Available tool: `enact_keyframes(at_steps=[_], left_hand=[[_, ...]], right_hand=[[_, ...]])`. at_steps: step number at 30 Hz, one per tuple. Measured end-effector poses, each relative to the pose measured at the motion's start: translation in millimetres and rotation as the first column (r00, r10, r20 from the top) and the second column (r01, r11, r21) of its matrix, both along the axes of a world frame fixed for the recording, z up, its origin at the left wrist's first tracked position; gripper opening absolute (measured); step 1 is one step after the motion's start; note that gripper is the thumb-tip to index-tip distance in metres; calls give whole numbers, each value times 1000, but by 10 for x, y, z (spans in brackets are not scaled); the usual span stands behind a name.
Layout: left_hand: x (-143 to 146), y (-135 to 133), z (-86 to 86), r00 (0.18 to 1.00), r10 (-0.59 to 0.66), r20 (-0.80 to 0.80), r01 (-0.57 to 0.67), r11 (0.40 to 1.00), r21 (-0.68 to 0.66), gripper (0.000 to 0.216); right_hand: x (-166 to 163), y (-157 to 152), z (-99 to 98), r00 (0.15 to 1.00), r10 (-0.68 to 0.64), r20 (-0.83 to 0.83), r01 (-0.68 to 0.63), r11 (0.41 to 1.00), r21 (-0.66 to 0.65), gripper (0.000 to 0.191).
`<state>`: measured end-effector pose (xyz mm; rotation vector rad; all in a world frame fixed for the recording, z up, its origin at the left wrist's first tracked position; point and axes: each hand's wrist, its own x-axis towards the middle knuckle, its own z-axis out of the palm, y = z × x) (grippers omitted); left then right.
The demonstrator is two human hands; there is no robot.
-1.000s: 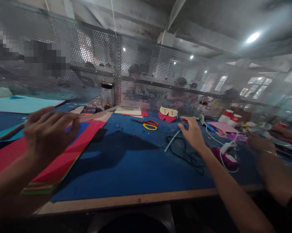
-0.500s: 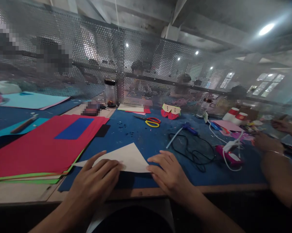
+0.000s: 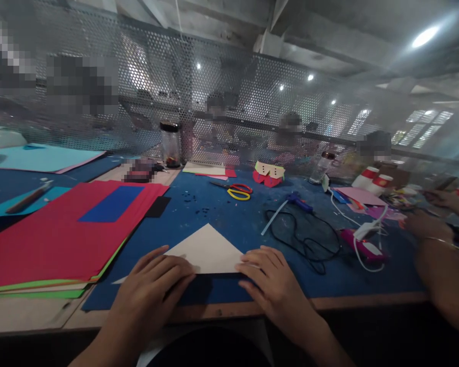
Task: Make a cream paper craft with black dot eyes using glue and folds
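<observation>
A cream paper folded into a triangle [image 3: 208, 250] lies on the blue mat [image 3: 229, 219] near the table's front edge. My left hand [image 3: 151, 290] presses flat on the paper's left part, fingers stretched out. My right hand [image 3: 271, 283] lies flat on its right corner, fingers spread. Neither hand holds anything else.
A stack of red, blue and green paper sheets [image 3: 61, 234] lies to the left. Scissors with red and yellow handles [image 3: 237, 192], a blue glue gun [image 3: 298, 202] with a black cable [image 3: 309, 239], a jar [image 3: 170, 145] and paper pieces sit further back. Another person's hands [image 3: 428, 224] work at the right. A perforated metal screen [image 3: 229, 102] stands behind.
Both hands came down from mid-air to the near edge and now press the folded cream paper. Since half a second ago they have shifted only slightly.
</observation>
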<state>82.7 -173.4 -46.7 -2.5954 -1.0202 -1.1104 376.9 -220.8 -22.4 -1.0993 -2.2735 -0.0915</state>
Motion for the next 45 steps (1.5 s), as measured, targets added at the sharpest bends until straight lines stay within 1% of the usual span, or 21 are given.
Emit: enact_keyframes(at_steps=[4,6,13,20,24,27,34,40,45], left_hand=[[104,6,-3,1000,-12,19,14,997,-76,13],[96,2,-16,1000,-9,26,11,995,-99,12],[42,-28,-15,999,8,49,2,983,-186,11],[55,-24,-13,997,-7,78,24,976,-216,14],[49,-10,-33,996,-13,89,32,974,-224,12],[36,3,-50,995,12,102,12,974,-224,14],[3,-4,-56,992,41,116,-12,971,-241,19],[-39,-51,-23,983,92,158,-42,955,-294,20],[-45,-67,14,978,126,169,-60,935,-351,26]], right_hand=[[-5,17,41,999,26,-23,-29,992,-123,16],[7,29,45,999,25,-41,-32,985,-169,15],[31,31,26,992,17,-128,-48,968,-247,17],[42,27,-15,981,-5,-195,-52,957,-286,14],[39,27,-6,975,-10,-222,-61,949,-309,10],[35,25,14,974,-16,-227,-59,946,-318,8],[43,24,39,971,-36,-237,-48,940,-338,9],[48,31,28,971,-58,-231,-27,936,-350,10],[51,39,30,977,-54,-207,-22,936,-350,9]])
